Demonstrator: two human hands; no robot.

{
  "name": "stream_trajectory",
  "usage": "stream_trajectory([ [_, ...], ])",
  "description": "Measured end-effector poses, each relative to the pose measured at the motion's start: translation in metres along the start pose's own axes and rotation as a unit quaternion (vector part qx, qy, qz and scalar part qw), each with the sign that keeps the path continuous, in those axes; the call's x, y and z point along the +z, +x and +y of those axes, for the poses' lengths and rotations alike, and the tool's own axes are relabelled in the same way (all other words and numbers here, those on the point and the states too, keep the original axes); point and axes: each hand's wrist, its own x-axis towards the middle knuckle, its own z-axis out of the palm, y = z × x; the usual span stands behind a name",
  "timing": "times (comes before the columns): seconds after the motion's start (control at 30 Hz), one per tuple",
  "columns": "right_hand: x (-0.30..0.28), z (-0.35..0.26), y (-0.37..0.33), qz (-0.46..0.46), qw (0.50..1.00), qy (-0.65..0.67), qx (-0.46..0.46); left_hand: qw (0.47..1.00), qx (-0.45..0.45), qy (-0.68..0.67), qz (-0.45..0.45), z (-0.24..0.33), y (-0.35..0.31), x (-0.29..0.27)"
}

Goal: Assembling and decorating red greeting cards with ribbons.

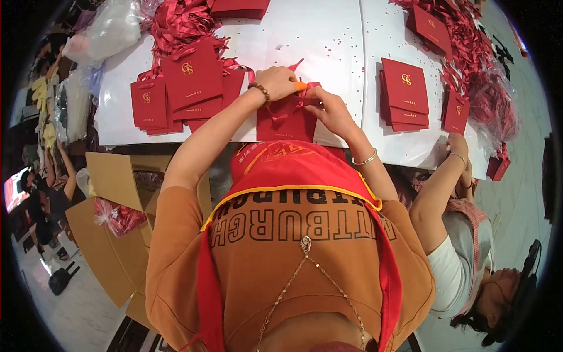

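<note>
A flat red paper bag (285,130) lies before me at the table's near edge, with loops of red ribbon (284,109) over its upper part. My left hand (278,84) reaches in from the left, an orange cover on one fingertip, its fingers pinched on the ribbon. From the other side my right hand (332,111) has thumb and fingers bent in close to the same ribbon, gripping it. The fingertips meet near the bag's top edge. Just where the ribbon passes between them is partly hidden by the fingers.
Stacks of red bags lie at left (192,82) and right (404,94) on the white table (328,35). Heaped red ribbons (182,26) fill the back left. A co-worker's arm (437,182) reaches in at right. An open cardboard box (105,252) stands lower left.
</note>
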Motion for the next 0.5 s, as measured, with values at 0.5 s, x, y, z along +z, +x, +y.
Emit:
stream_trajectory([
  [0.5, 0.018, 0.013, 0.0, 0.082, 0.994, 0.072, 0.031, 0.891, -0.088, -0.443, 0.042, -0.041, 0.04, -0.013],
])
